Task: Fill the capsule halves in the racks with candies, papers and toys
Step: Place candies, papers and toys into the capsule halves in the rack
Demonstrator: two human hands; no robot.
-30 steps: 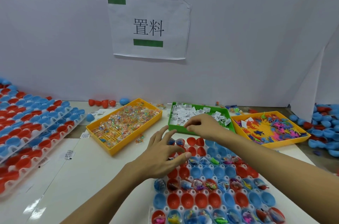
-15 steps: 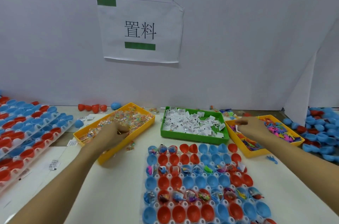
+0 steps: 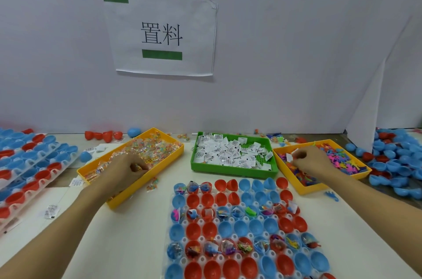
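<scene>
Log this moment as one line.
left hand: picking in candy tray | right hand: holds paper over toy tray | rack: partly filled

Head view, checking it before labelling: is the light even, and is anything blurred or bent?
Head view: soft, even light with faint shadows; the wall sign reads sharp, wide-angle bending shows at the edges, and the left hand in the candy tray and the right hand in the toy tray look slightly soft.
</scene>
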